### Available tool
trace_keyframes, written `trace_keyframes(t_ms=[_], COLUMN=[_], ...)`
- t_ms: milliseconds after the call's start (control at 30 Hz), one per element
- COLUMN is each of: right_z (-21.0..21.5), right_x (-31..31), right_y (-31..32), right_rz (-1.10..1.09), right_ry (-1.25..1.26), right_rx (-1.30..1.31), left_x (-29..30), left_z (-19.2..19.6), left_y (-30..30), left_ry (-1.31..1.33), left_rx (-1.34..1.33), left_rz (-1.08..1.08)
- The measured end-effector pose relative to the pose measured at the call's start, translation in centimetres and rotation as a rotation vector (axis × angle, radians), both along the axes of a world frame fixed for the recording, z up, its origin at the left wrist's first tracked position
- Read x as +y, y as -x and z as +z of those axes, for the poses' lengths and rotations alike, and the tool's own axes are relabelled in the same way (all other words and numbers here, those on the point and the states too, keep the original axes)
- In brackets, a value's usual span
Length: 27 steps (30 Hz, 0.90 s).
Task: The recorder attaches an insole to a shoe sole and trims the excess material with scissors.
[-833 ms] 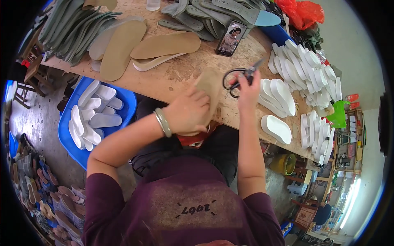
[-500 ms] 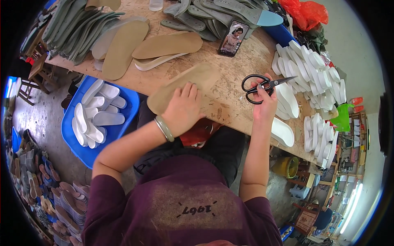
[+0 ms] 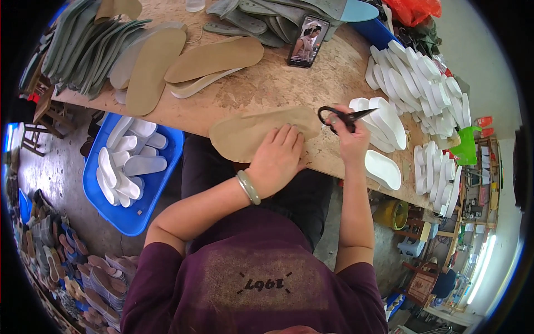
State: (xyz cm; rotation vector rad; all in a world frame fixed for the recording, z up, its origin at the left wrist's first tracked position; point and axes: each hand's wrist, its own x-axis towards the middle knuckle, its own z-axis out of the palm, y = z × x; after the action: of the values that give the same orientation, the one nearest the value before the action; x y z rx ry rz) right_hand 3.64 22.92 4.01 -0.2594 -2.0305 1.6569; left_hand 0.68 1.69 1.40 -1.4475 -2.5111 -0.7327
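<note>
Left hand (image 3: pixel 278 158) lies flat and open on the tan insole (image 3: pixel 250 131); right hand (image 3: pixel 349 133) grips scissors (image 3: pixel 339 117).

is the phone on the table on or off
On. The phone lies flat on the wooden table with its screen lit, showing a picture of a person.

Bright even light, sharp, fisheye-bent dark rim
</note>
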Motion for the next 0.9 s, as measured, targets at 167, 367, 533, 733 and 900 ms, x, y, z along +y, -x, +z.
trace_keyframes(t_ms=[167, 367, 533, 733, 900], right_z=[0.5, 0.3, 0.0, -1.5, -0.2], right_x=[-1.8, -2.6, -3.3, -1.9, -0.7], right_y=[1.1, 0.8, 1.3, 3.3, 2.1], right_rz=[0.215, 0.337, 0.262, -0.158, -0.058], right_ry=[-0.562, -0.851, -0.978, -0.182, -0.123], right_rx=[-0.054, -0.062, -0.052, -0.220, -0.066], left_x=[1.6, 1.1, 1.0, 1.4, 1.3], left_z=[-1.6, -2.7, -2.6, -3.1, -3.1], left_y=[-0.7, -0.9, -0.6, -0.4, -0.3], left_ry=[-0.049, -0.023, 0.011, -0.006, -0.047], left_rx=[0.060, 0.091, 0.136, 0.196, 0.224], left_rz=[0.049, 0.014, -0.004, 0.026, 0.026])
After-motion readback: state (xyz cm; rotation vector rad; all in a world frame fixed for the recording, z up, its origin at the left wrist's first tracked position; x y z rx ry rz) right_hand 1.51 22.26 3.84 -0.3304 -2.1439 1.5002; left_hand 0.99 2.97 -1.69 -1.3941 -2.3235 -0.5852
